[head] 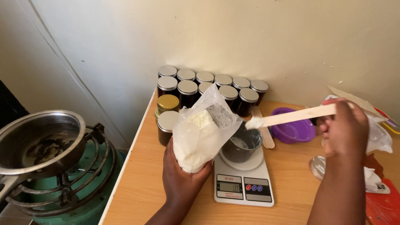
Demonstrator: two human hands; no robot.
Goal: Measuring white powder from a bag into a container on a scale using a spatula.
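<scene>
Currently the left hand (183,177) is wrapped closed around the lower part of a clear plastic bag (200,131) of white flaky material, holding it upright with its open mouth tipped toward a small dark cup (241,146). That cup sits on the round platter of a white digital kitchen scale (243,181), which rests on the wooden surface (141,175). The right hand (343,127) is closed on one end of a flat wooden stick (293,116); the far tip of the stick carries a white smear and hangs over the cup, just beside the bag's mouth. Some white material already lies inside the cup. Judged from this, the step in hand looks like portioning the flakes from bag to cup by weight, partway through. A next move would call for a small, controlled scoop or tilt so nothing spills past the cup's rim, with an eye on the scale's display. Behind the scale stands a cluster of dark glass jars (208,89) with silver lids, one gold-lidded; a purple lid (293,131) lies to the right. Off the surface's left edge, a metal pot (39,141) with residue sits on a green gas burner (79,183).
</scene>
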